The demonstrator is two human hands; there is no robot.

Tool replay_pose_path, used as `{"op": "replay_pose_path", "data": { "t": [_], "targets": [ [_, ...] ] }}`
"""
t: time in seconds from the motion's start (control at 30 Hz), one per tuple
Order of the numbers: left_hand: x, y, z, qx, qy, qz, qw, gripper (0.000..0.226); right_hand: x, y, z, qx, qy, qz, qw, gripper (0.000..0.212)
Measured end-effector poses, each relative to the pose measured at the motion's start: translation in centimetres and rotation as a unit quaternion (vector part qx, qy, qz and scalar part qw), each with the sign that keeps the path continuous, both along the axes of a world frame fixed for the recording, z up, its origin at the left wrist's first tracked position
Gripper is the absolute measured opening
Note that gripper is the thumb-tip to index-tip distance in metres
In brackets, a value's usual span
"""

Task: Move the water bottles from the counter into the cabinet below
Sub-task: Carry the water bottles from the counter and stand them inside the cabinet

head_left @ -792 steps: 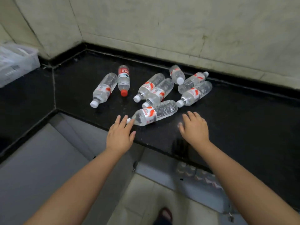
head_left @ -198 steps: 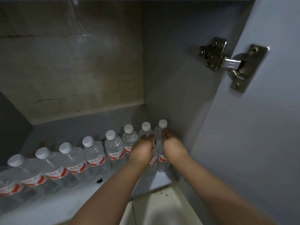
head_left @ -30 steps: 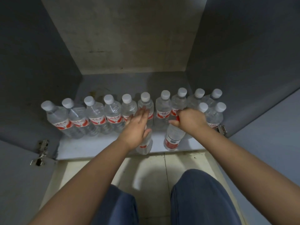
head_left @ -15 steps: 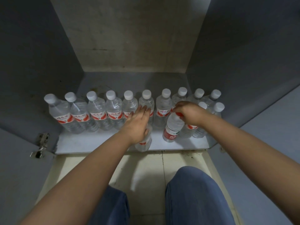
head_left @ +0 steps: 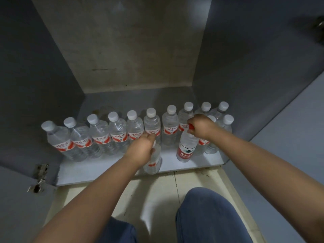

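Inside the open cabinet, several clear white-capped water bottles [head_left: 117,132] stand in a row across the shelf floor [head_left: 98,167]. My left hand [head_left: 142,151] grips the top of a clear bottle [head_left: 152,163] standing near the shelf's front edge; its cap is mostly hidden under my fingers. My right hand [head_left: 201,126] holds the red cap of a red-labelled bottle [head_left: 186,146], which stands upright in front of the row. Two more white-capped bottles [head_left: 228,123] stand at the right end, just behind my right hand.
The cabinet's grey side walls [head_left: 35,85] and stained back panel [head_left: 133,50] enclose the shelf. A door hinge [head_left: 39,178] sticks out at the lower left, and the open right door [head_left: 289,146] is on the right. My knees [head_left: 210,214] are over the tiled floor.
My left hand's fingers, straight half a second ago, have curled down over the top of the front bottle. My right hand has kept hold of the red-capped bottle, now upright on the shelf.
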State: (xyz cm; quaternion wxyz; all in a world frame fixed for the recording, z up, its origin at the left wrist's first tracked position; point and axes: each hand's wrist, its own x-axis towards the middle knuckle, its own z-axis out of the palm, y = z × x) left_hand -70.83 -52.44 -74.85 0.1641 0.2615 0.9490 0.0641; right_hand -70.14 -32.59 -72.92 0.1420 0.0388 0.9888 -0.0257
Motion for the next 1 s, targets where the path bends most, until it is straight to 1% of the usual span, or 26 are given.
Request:
{"op": "replay_pose_path", "data": {
  "t": [0.1,0.17,0.27,0.33,0.47,0.57,0.7,0.87,1.0],
  "targets": [
    [-0.5,0.6,0.3,-0.001,0.004,-0.011,1.0,0.042,-0.2,-0.3,-0.3,-0.008,0.0,0.0,1.0,0.019],
    [-1.1,1.3,0.7,0.004,0.012,-0.014,1.0,0.041,-0.1,-0.3,-0.6,-0.017,0.012,0.001,1.0,0.025],
    [-2.2,3.0,1.3,0.017,0.012,0.002,1.0,0.033,0.0,0.4,-1.0,-0.026,0.033,0.006,0.999,0.028],
    [-2.7,4.4,1.4,0.006,0.009,0.007,1.0,0.03,-0.1,0.7,-1.4,-0.03,0.043,0.01,0.999,0.028],
    [-3.4,6.6,1.0,0.002,0.017,0.042,0.999,0.04,-0.5,1.1,-1.7,-0.051,0.061,0.032,0.996,0.028],
    [-3.6,7.8,0.8,0.008,0.021,0.064,0.998,0.04,-1.1,1.5,-1.8,-0.048,0.062,0.045,0.996,0.03],
    [-3.5,8.9,0.3,0.001,0.026,0.054,0.998,0.039,-1.8,1.8,-2.7,-0.053,0.075,0.054,0.994,0.032],
    [-4.0,9.1,-0.1,-0.018,0.036,0.034,0.999,0.04,-1.5,1.7,-3.6,-0.052,0.09,0.039,0.994,0.04],
    [-4.1,8.6,-0.6,-0.039,0.057,0.002,0.998,0.043,-0.9,1.5,-3.9,-0.068,0.099,0.024,0.992,0.04]
  ]
}}
